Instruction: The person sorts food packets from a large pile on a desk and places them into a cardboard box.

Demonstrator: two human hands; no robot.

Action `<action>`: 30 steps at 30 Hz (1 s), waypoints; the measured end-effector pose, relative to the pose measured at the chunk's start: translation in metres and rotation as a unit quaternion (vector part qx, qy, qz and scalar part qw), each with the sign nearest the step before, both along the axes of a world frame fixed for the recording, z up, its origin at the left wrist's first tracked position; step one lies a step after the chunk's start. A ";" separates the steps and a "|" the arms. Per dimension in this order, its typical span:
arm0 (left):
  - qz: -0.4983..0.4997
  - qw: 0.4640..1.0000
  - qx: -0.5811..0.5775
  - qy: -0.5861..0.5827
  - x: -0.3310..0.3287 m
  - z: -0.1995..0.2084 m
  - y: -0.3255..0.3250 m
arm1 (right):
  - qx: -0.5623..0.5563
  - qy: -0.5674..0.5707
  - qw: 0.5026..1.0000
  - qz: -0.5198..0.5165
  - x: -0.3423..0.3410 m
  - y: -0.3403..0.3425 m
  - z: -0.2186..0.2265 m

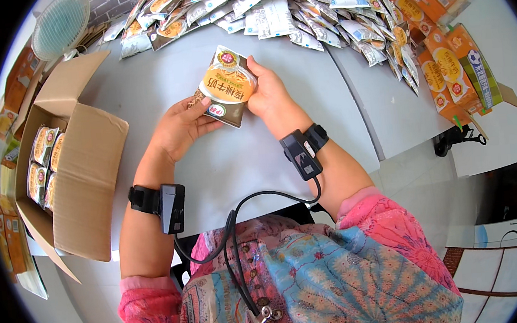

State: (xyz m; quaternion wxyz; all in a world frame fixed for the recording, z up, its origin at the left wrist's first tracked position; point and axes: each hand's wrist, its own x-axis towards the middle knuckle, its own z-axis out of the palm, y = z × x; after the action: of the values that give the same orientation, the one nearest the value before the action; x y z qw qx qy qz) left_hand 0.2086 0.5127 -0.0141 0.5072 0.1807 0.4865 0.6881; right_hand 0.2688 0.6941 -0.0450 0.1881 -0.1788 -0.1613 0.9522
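Above the grey table I hold up one brown, white and orange milk pouch with both hands, its printed front turned up. My left hand grips its lower left corner, thumb on top. At the right edge, my right hand is closed on the same pouch, its fingertips partly hidden behind it. To the left stands an open cardboard box with several like pouches packed inside. A large heap of loose pouches lies along the table's far side.
Orange printed cartons stand at the right, a green one among them. More orange cartons are at the far left near a round pale-green fan. A black cable joins the devices on my forearms. A seam splits the table at right.
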 end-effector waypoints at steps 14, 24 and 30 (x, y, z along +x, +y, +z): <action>0.005 1.000 -0.006 0.028 0.005 0.000 -0.001 | 0.003 -0.014 0.999 -0.034 0.001 -0.006 0.003; -0.051 0.998 -0.017 0.032 0.012 0.002 0.002 | -0.004 -0.004 0.998 -0.060 0.003 -0.014 0.010; -0.055 0.997 -0.025 0.054 0.012 0.000 0.003 | -0.011 -0.016 0.998 -0.059 0.003 -0.013 0.009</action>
State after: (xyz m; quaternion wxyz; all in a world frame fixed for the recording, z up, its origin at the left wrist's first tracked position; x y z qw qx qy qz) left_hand 0.2207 0.5153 -0.0142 0.5214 0.2316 0.5197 0.6359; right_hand 0.2714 0.6813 -0.0365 0.2397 -0.2053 -0.1428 0.9381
